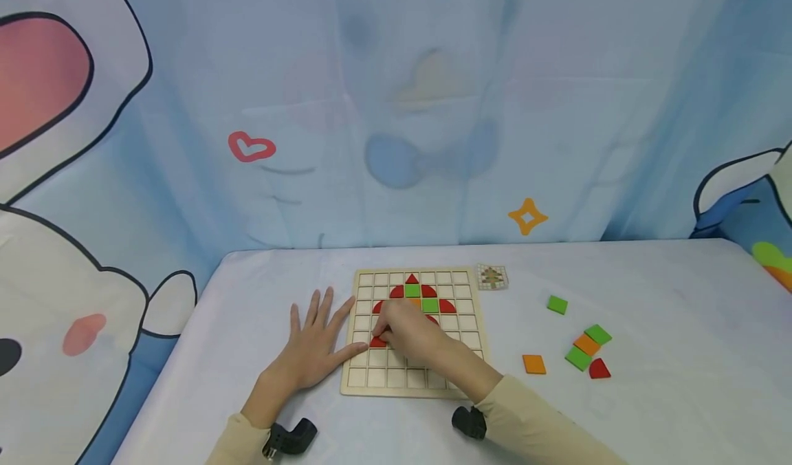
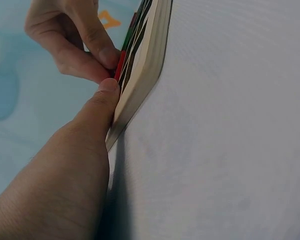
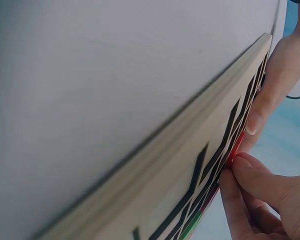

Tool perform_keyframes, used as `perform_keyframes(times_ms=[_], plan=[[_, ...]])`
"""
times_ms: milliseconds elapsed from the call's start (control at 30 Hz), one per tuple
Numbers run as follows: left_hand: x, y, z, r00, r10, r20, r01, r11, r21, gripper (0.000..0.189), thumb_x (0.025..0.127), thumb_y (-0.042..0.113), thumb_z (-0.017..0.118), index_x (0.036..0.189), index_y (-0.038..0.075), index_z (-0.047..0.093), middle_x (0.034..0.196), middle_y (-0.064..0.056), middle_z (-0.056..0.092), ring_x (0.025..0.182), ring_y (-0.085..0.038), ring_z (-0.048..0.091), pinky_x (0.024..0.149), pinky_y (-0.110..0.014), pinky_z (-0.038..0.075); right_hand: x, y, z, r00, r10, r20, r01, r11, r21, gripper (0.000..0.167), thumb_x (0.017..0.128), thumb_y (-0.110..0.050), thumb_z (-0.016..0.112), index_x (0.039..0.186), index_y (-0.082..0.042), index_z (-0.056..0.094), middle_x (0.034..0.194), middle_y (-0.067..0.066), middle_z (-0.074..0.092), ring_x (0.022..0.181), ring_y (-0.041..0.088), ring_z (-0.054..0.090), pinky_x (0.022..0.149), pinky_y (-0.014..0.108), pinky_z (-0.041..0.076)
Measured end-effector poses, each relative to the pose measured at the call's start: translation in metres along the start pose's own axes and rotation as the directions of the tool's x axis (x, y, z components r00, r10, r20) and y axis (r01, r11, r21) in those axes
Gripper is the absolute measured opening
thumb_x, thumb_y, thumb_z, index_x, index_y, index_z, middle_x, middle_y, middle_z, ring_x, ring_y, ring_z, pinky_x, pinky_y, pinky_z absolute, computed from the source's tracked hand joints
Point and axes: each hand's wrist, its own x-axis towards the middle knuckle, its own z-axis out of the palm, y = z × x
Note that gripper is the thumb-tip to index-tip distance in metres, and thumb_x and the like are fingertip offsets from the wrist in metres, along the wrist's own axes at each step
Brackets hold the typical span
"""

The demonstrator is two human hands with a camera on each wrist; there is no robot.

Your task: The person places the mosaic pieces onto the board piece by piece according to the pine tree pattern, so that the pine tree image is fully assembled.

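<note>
A wooden grid board (image 1: 374,381) lies on the table, bearing red, green and orange flat pieces in its upper and middle squares. My right hand (image 1: 411,334) reaches over it with curled fingers, thumb and index finger pinching a red piece (image 1: 377,342) near the board's left side. In the right wrist view those fingertips (image 3: 240,162) are right at the red piece. My left hand (image 1: 315,348) lies spread on the table left of the board, its thumb reaching over the board's edge beside the red piece. The right hand hides part of the pattern.
Right of the board lie loose pieces: a green square (image 1: 557,305), an orange square (image 1: 534,364), a red rounded piece (image 1: 599,369) and a short row of green and orange squares (image 1: 586,344). A small pattern card (image 1: 492,277) sits at the board's upper right corner.
</note>
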Motion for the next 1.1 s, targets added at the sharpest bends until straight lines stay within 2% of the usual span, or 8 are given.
perform_keyframes(times_ms=[167,333,467,633,733,867,1000,1100], plan=[[0.000,0.001,0.000,1.000,0.003,-0.003,-0.003,1.000,-0.010,0.085,0.101,0.063,0.055,0.169,0.021,0.024,0.174,-0.023,0.005,0.159,-0.045,-0.003,0.117,-0.077,-0.004,-0.006,-0.001,-0.003,0.999,-0.043,-0.003,0.043,0.999,-0.027,0.016,0.087,0.017,0.073,0.094,0.006,0.082,0.091,0.011,0.074,0.092,0.027,0.071,0.080,0.032,0.061],[-0.001,0.001,0.001,1.000,0.004,-0.004,-0.004,1.000,0.004,0.085,0.101,0.063,0.055,0.169,0.020,0.024,0.173,-0.023,0.005,0.159,-0.046,-0.003,0.117,-0.078,-0.005,-0.022,-0.007,-0.010,0.996,-0.060,0.065,0.064,0.995,-0.072,0.020,0.090,0.016,0.070,0.105,0.006,0.080,0.104,0.011,0.073,0.101,0.028,0.071,0.086,0.032,0.060],[-0.001,0.001,0.000,1.000,0.000,-0.014,-0.001,1.000,-0.005,0.086,0.101,0.062,0.055,0.168,0.020,0.025,0.173,-0.024,0.006,0.159,-0.046,-0.002,0.117,-0.078,-0.005,-0.041,-0.011,-0.018,0.993,-0.072,0.095,0.082,0.991,-0.104,0.022,0.090,0.010,0.075,0.110,0.002,0.080,0.109,0.008,0.071,0.101,0.023,0.070,0.088,0.030,0.059],[0.000,0.001,0.002,1.000,-0.001,-0.008,0.001,1.000,-0.006,0.087,0.100,0.064,0.054,0.169,0.020,0.025,0.174,-0.023,0.005,0.159,-0.046,-0.003,0.116,-0.077,-0.006,-0.075,-0.007,-0.038,0.994,-0.042,0.102,0.057,0.988,-0.143,0.022,0.089,0.002,0.080,0.110,-0.005,0.081,0.111,0.000,0.069,0.101,0.015,0.065,0.087,0.030,0.059],[0.000,-0.001,0.002,1.000,-0.005,0.000,0.005,1.000,0.000,0.087,0.100,0.065,0.054,0.169,0.021,0.024,0.174,-0.022,0.004,0.159,-0.045,-0.004,0.117,-0.077,-0.006,-0.099,0.004,-0.055,0.992,-0.038,0.119,0.055,0.987,-0.148,0.024,0.089,0.000,0.080,0.110,-0.011,0.081,0.114,-0.005,0.066,0.103,0.013,0.061,0.087,0.029,0.059],[-0.002,-0.002,0.000,1.000,-0.010,0.003,0.010,1.000,-0.009,0.086,0.100,0.064,0.055,0.169,0.021,0.025,0.174,-0.022,0.005,0.159,-0.046,-0.004,0.117,-0.077,-0.005,-0.131,0.029,-0.082,0.990,-0.036,0.136,0.060,0.982,-0.180,0.031,0.087,0.000,0.083,0.112,-0.019,0.080,0.118,-0.008,0.063,0.107,0.015,0.059,0.087,0.029,0.059],[-0.003,-0.003,0.001,1.000,-0.006,-0.014,0.006,1.000,-0.018,0.087,0.100,0.064,0.056,0.168,0.021,0.026,0.174,-0.022,0.005,0.159,-0.046,-0.003,0.117,-0.077,-0.005,-0.159,0.067,-0.117,0.989,0.060,0.136,-0.028,0.973,-0.227,0.036,0.081,-0.003,0.088,0.109,-0.025,0.080,0.119,-0.010,0.063,0.108,0.019,0.061,0.088,0.036,0.059],[-0.002,-0.002,0.003,1.000,-0.002,-0.017,0.002,1.000,-0.019,0.087,0.099,0.064,0.056,0.169,0.021,0.025,0.174,-0.021,0.004,0.159,-0.045,-0.004,0.117,-0.077,-0.006,-0.176,0.095,-0.146,0.979,0.153,0.132,-0.120,0.966,-0.228,0.037,0.078,-0.008,0.091,0.108,-0.026,0.080,0.118,-0.009,0.065,0.107,0.022,0.063,0.087,0.039,0.060]])
